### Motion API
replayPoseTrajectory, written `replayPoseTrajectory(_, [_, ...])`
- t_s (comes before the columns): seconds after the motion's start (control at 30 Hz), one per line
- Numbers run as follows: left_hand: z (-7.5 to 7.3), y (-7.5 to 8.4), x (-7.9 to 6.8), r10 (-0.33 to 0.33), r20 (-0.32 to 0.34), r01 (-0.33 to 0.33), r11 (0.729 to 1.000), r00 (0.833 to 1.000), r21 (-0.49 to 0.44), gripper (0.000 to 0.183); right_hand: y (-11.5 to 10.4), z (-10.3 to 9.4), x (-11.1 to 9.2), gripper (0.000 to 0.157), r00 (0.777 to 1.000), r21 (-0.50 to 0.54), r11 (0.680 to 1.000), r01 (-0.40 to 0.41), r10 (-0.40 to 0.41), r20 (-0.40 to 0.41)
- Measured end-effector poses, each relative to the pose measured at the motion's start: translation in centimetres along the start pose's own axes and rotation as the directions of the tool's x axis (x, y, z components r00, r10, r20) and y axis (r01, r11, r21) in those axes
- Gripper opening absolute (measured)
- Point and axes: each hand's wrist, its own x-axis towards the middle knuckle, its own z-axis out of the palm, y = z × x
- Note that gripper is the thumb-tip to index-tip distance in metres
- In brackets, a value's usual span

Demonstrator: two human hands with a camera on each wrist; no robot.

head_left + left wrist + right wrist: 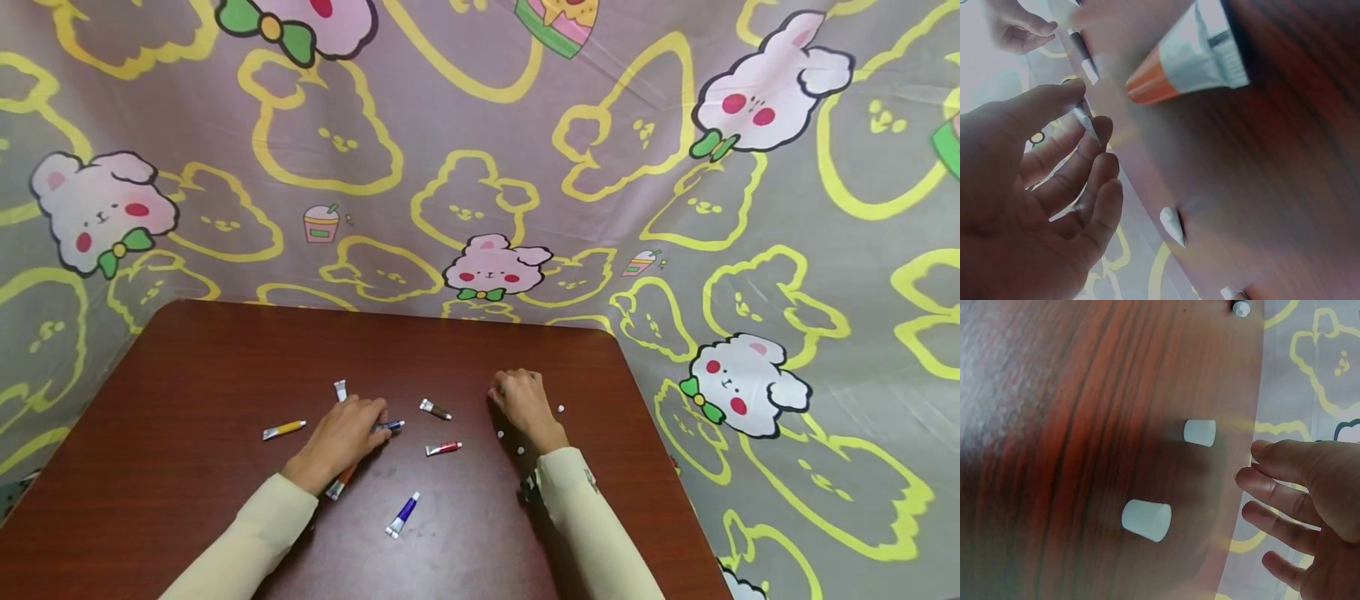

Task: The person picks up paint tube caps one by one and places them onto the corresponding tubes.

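My left hand [341, 442] pinches a small blue paint tube [390, 426] between thumb and fingertips, close over the table; in the left wrist view that tube [1087, 124] is partly hidden by the fingers. An orange paint tube [341, 482] lies beneath the left wrist, and a white-ended tube [341, 390] lies just beyond the hand. Over the right side of the table is my right hand [522, 407], its fingers loosely bent and nothing showing between them. Two white caps [1146, 520] [1200, 432] stand out beside it in the right wrist view.
Yellow [284, 430], dark brown [436, 409], red [444, 448] and purple [402, 515] paint tubes lie spread on the brown table [225, 358]. Another white cap [561, 408] sits right of my right hand. Patterned cloth [465, 125] hangs around the table's back and sides.
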Motion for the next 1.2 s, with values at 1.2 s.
replayPoseTrajectory(1.2, [-1.6, 1.5, 0.2, 0.056, -0.029, -0.055, 0.998, 0.998, 0.018, 0.022, -3.2, -2.3, -1.0, 0.004, 0.997, 0.050, 0.999, 0.001, -0.004, 0.073])
